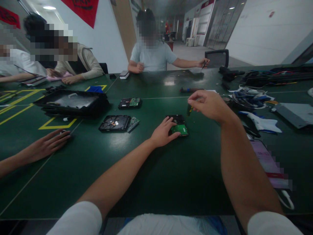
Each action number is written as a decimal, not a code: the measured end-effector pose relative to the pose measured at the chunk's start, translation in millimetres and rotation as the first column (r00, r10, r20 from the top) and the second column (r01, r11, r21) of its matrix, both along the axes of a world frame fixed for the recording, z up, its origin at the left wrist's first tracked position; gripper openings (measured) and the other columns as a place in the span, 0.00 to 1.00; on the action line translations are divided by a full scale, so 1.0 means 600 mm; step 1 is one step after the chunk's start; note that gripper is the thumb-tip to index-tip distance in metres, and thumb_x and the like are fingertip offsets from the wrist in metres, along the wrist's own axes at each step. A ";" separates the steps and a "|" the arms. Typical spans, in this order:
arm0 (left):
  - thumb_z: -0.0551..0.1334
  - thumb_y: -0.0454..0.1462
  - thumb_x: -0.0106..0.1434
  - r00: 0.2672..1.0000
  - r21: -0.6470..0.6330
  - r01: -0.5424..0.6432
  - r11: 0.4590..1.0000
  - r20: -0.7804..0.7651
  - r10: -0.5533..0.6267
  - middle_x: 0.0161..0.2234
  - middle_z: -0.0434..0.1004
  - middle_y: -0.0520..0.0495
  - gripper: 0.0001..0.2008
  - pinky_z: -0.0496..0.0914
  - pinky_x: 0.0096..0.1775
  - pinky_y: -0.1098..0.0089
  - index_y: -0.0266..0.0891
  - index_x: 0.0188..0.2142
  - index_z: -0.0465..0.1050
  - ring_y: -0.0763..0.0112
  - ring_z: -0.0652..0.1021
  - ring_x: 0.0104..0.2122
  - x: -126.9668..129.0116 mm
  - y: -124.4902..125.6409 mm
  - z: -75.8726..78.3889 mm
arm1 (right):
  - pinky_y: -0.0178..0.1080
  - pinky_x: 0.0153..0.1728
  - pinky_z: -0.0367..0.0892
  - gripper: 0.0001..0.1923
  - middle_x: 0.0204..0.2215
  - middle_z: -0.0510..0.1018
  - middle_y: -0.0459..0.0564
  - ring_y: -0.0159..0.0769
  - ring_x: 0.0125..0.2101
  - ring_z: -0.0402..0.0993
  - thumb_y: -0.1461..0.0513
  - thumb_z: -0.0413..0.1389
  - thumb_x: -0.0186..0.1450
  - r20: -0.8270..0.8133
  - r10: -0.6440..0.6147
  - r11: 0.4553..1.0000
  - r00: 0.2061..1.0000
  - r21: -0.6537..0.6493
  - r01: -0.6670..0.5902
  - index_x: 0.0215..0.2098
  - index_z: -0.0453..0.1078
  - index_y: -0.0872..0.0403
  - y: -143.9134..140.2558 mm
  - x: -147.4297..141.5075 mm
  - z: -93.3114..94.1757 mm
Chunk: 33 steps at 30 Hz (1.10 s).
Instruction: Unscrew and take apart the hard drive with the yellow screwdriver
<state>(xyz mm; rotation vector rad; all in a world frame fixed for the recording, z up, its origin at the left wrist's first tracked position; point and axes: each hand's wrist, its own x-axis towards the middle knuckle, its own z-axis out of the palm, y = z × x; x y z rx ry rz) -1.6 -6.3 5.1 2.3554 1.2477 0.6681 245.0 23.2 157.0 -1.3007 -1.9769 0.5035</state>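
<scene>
On the dark green counter point(156, 182), near its middle, lies a small hard drive point(178, 125) with its green circuit board facing up. The left hand point(163, 132) rests flat beside it, fingers point(171, 121) spread narrowly and laid over the drive's left edge, touching it and pinning it rather than gripping it. The right hand point(210, 105) hovers just above and to the right of the drive, clear of the counter, its fingers pinched shut on a small dark tool point(189, 110) whose lower end points down toward the drive's far right corner; whether the tip touches the drive cannot be told.

Left of the drive, well apart, sits a larger opened drive point(114, 123) with a loose circuit board point(133, 124) touching its right side, and beyond it another drive point(130, 103) with a green board on top. A black tray point(73, 102) stands farther left, over yellow floor-style markings on the counter. Another person's hand point(49, 143) lies flat on the counter at the near left. To the right are a heap of cables point(249, 98), white and blue bits, and a grey panel point(295, 112). Across the counter a person in a pale shirt point(154, 57) holds a tool in an outstretched hand, and two more people sit at the far left.
</scene>
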 end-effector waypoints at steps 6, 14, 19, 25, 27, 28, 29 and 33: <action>0.64 0.59 0.71 1.000 -0.005 0.000 1.000 0.012 0.000 0.78 0.58 0.39 0.32 0.59 0.75 0.44 0.43 0.65 0.71 0.51 0.51 0.80 0.000 0.000 0.003 | 0.46 0.35 0.74 0.11 0.34 0.86 0.52 0.45 0.31 0.82 0.51 0.66 0.66 0.058 -0.014 0.999 0.998 0.041 0.012 0.38 0.82 0.50 -0.008 -0.002 0.007; 0.64 0.58 0.71 1.000 0.014 0.005 1.000 0.005 -0.005 0.78 0.58 0.36 0.33 0.58 0.76 0.46 0.41 0.65 0.71 0.50 0.51 0.80 0.001 0.000 0.001 | 0.47 0.34 0.75 0.12 0.30 0.85 0.52 0.46 0.29 0.82 0.53 0.66 0.67 0.026 -0.004 1.000 1.000 -0.017 0.005 0.43 0.83 0.50 -0.003 0.002 0.006; 0.65 0.58 0.71 1.000 0.003 -0.004 1.000 0.002 0.004 0.78 0.58 0.38 0.32 0.58 0.75 0.44 0.44 0.65 0.71 0.50 0.51 0.80 0.002 0.000 0.001 | 0.46 0.35 0.74 0.13 0.31 0.85 0.51 0.45 0.31 0.81 0.53 0.66 0.66 0.026 -0.001 1.000 1.000 -0.003 0.001 0.45 0.83 0.50 0.001 0.003 0.000; 0.64 0.59 0.71 1.000 -0.003 -0.005 1.000 -0.002 0.005 0.78 0.57 0.37 0.33 0.58 0.75 0.44 0.43 0.65 0.71 0.49 0.51 0.80 0.003 0.001 0.002 | 0.50 0.42 0.74 0.09 0.34 0.84 0.53 0.49 0.36 0.80 0.54 0.68 0.64 0.113 -0.135 0.979 0.984 0.167 0.115 0.38 0.80 0.49 0.009 0.001 -0.008; 0.64 0.59 0.71 1.000 -0.006 -0.001 1.000 -0.007 0.001 0.78 0.57 0.36 0.33 0.58 0.75 0.44 0.42 0.66 0.70 0.49 0.50 0.80 0.003 0.001 0.002 | 0.51 0.43 0.74 0.10 0.35 0.85 0.53 0.49 0.37 0.80 0.54 0.67 0.64 0.118 -0.147 0.975 0.982 0.187 0.124 0.39 0.79 0.50 0.010 0.000 -0.011; 0.64 0.59 0.71 1.000 -0.005 0.002 1.000 -0.009 -0.002 0.78 0.57 0.36 0.34 0.58 0.75 0.44 0.42 0.66 0.70 0.49 0.50 0.80 0.003 0.001 0.002 | 0.51 0.43 0.74 0.10 0.35 0.85 0.54 0.49 0.37 0.81 0.54 0.67 0.64 0.110 -0.143 0.975 0.984 0.187 0.121 0.40 0.79 0.50 0.011 0.000 -0.012; 0.64 0.60 0.71 1.000 -0.001 0.003 1.000 -0.010 -0.003 0.78 0.57 0.36 0.34 0.58 0.76 0.45 0.42 0.66 0.70 0.49 0.50 0.80 0.003 0.001 0.001 | 0.51 0.43 0.75 0.11 0.36 0.85 0.54 0.49 0.37 0.81 0.54 0.67 0.65 0.101 -0.137 0.976 0.985 0.186 0.116 0.41 0.79 0.50 0.011 -0.001 -0.013; 0.64 0.59 0.71 1.000 0.005 0.001 1.000 -0.012 -0.001 0.78 0.57 0.35 0.34 0.58 0.76 0.45 0.41 0.65 0.70 0.49 0.50 0.80 0.004 0.001 0.001 | 0.52 0.45 0.74 0.11 0.38 0.85 0.54 0.51 0.39 0.81 0.53 0.67 0.66 0.103 -0.143 0.970 0.984 0.214 0.119 0.42 0.78 0.48 0.012 -0.005 -0.015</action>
